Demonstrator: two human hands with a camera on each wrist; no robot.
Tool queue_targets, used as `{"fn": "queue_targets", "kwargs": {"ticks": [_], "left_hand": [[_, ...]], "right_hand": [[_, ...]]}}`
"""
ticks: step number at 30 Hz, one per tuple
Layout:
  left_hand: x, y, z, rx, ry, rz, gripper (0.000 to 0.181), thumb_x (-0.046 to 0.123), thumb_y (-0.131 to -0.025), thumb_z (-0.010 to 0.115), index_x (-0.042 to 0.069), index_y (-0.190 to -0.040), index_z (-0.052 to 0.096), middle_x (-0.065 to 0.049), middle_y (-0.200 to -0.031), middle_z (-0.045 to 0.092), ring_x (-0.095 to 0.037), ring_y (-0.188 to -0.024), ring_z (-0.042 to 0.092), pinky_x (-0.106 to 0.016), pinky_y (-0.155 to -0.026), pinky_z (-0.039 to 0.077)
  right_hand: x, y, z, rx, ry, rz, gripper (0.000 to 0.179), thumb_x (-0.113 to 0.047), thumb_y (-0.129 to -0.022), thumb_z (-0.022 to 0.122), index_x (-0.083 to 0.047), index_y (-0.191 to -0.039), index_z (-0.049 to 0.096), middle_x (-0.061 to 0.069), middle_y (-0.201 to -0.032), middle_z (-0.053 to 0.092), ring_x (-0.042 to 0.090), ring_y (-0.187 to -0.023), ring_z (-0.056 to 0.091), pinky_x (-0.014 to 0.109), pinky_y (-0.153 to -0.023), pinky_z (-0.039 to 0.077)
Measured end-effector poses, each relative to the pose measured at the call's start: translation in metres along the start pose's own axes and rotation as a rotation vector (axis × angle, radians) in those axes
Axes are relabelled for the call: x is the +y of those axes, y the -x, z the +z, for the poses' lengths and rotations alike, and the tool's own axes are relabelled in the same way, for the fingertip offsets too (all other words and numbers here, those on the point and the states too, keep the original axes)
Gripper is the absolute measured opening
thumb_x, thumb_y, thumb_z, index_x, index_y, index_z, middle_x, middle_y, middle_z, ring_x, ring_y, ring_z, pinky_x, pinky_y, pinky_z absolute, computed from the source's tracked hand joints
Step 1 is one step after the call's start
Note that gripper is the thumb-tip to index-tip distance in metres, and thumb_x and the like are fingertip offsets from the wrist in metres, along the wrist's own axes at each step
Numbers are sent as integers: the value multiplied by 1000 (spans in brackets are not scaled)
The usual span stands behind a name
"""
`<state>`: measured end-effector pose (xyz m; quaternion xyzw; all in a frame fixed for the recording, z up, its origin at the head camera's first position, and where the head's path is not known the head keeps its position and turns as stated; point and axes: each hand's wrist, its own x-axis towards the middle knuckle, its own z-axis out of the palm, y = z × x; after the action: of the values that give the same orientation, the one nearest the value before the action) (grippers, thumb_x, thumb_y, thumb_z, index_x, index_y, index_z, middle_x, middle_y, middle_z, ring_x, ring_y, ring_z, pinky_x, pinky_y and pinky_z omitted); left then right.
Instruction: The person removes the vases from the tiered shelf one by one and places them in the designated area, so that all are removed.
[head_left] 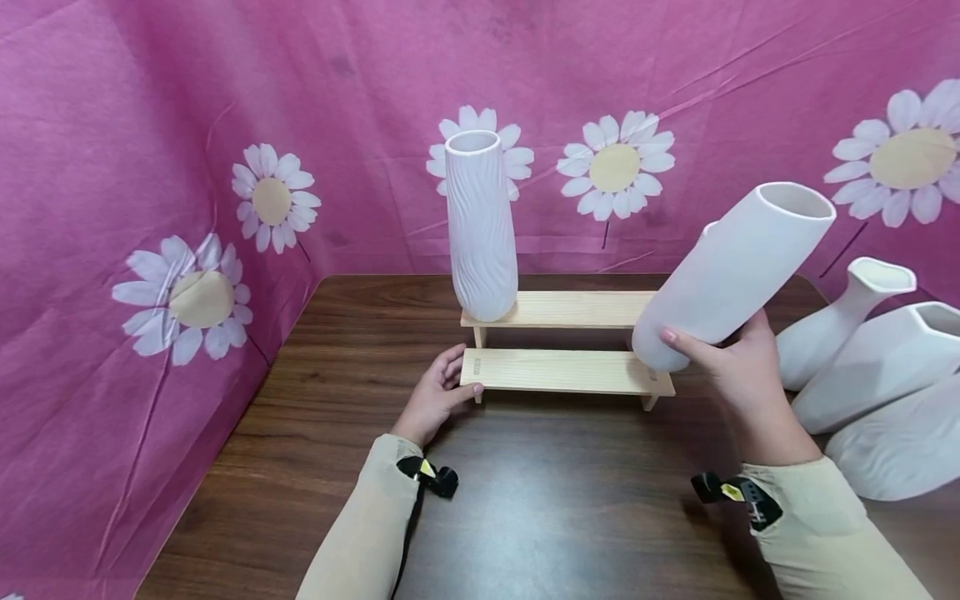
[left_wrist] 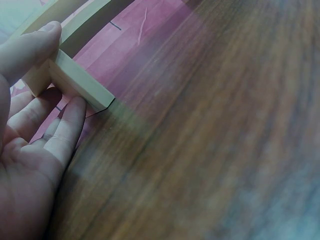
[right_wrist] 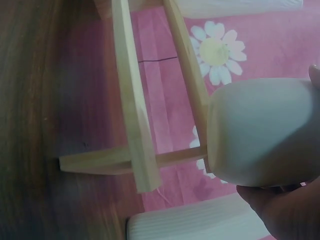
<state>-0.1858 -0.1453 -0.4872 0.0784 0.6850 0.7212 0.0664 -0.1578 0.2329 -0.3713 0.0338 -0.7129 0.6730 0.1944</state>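
Note:
A two-step light wooden stand (head_left: 566, 372) sits on the table. My left hand (head_left: 437, 392) grips the left end of its lower step, thumb on top and fingers against the leg, as the left wrist view shows. My right hand (head_left: 742, 375) holds a smooth white vase (head_left: 738, 271) low on its body, tilted with its mouth to the upper right. The vase's base (right_wrist: 260, 132) is by the stand's right end; whether it touches the wood I cannot tell. A wavy-ribbed white vase (head_left: 483, 229) stands upright on the upper step's left end.
Several white vases stand close together at the right, among them a narrow-necked one (head_left: 832, 329) and a ribbed one (head_left: 900, 442). Another white vase is mostly hidden behind the held one. A pink cloth (head_left: 375, 150) with daisies hangs behind the brown table (head_left: 540, 508).

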Motion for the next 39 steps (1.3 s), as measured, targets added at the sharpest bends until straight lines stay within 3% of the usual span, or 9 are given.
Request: {"fn": "queue_targets", "kwargs": {"ticks": [8,20,34,39], "left_hand": [[0,1,-1,12,1,-16,79,-8,-88,71,-2,-154,29,-21,-148,50,-32,-130,52,-23,-92,50],[1,2,-1,14,3,-19,80,-9,-87,71,-1,-155,28,-20,-149,49,-31,-131,51,-23,-93,50],[2,1,1,13,-2,-20,80,-8,-88,71,-1,-155,28,-20,-149,49,-31,-130,52,-23,-93,49],[2,1,1,14,-12,-20,80,-8,-87,71,-1,-155,29,-20,-148,50,-32,-131,51,-23,-94,48]], "right_hand": [[10,5,-7,15,-118,18,84,12,-73,83,-16,-143,46,4,-133,56,18,-120,52,14,-90,45],[22,9,-20,89,-116,64,87,13,-72,83,-17,-144,44,2,-136,53,19,-124,48,12,-90,44],[28,12,-35,144,-12,126,86,7,-72,86,-19,-142,44,-2,-133,53,15,-122,48,9,-88,41],[31,13,-41,159,131,171,85,0,-73,88,-22,-142,43,-6,-130,52,12,-118,48,7,-86,40]]}}
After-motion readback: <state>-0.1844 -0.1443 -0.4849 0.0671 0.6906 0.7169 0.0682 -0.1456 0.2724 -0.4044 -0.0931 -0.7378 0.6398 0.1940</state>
